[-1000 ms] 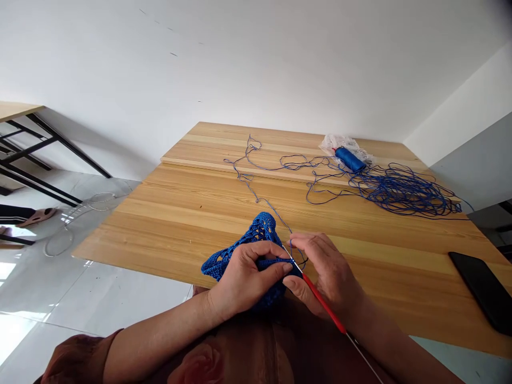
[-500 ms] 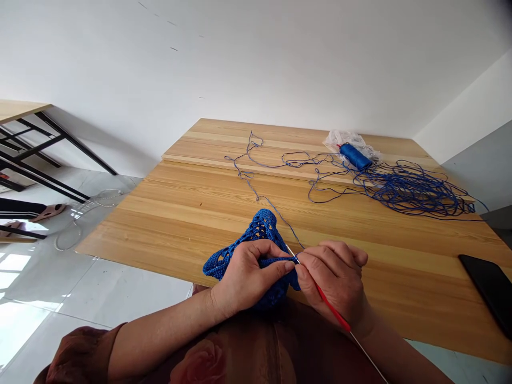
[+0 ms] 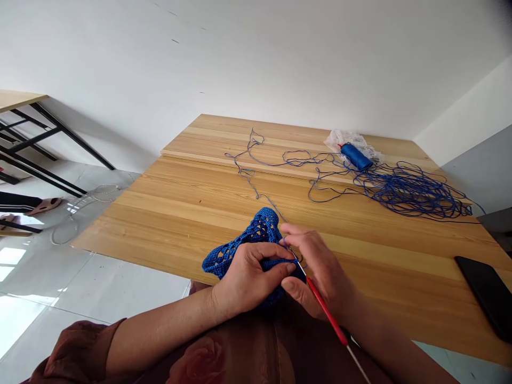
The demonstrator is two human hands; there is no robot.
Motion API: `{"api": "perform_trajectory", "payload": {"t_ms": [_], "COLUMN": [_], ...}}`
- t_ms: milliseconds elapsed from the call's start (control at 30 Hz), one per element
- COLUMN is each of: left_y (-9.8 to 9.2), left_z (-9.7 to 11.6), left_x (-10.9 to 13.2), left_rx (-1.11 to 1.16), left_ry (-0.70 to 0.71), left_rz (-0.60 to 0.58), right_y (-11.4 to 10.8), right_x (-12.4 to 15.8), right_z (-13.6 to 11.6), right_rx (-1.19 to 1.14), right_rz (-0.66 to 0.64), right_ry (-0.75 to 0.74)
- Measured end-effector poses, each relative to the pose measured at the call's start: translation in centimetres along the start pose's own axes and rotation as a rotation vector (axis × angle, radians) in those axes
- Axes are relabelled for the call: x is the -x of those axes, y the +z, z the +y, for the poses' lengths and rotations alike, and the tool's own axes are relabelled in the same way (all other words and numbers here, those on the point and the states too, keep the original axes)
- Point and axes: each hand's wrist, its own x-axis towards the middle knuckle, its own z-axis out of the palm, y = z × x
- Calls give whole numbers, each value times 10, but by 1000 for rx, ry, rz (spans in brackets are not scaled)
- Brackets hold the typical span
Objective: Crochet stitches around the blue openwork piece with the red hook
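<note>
Our right grip (image 3: 322, 272) has spread, thumb lifted off the red-handled crochet hook (image 3: 326, 309); whether hidden fingers clasp it, we cannot tell. Our left grip (image 3: 250, 277) pinches blue crocheted mesh (image 3: 261, 227) fanning out beyond it: probably light, floppy, best held close to the hook.

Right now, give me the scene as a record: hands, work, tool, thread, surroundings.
left_hand: left hand pinching the blue crocheted piece
right_hand: right hand, thumb and index finger spread
tool: red-handled hook, slanting across the right hand, tip end at the piece
thread: blue thread, loosely heaped on the right, a strand reaching the hands
spool: blue spool, beside a crumpled plastic bag
surface: wooden table
other: black phone, right edge
</note>
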Motion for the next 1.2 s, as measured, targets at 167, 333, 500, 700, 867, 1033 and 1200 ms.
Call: {"api": "perform_trajectory", "payload": {"t_ms": [167, 333, 500, 700, 867, 1033, 1200], "left_y": [-5, -15, -22, -28, -33, -37, -41], "left_z": [0, 2, 5, 7, 3, 1, 0], "left_x": [-2, -9, -11, -11, -13, -14, -14], "left_rx": [49, 186, 233, 164, 158, 210, 225], "left_ry": [-50, -177, -271, -251, -264, -313, -311], "left_rz": [33, -26, -102, -175, -243, -350, -421], "right_y": [-6, -17, -21, -25, -30, -39, -47], "right_x": [2, 14, 21, 26, 27, 23, 12], "right_z": [0, -1, -1, -5, -2, 0, -4], "right_rx": [190, 415, 340, 138, 66, 53, -287], "right_rz": [100, 136, 111, 1, -103, -217, -352], "right_ry": [-2, -208, -251, -153, -165, -232, -40]}}
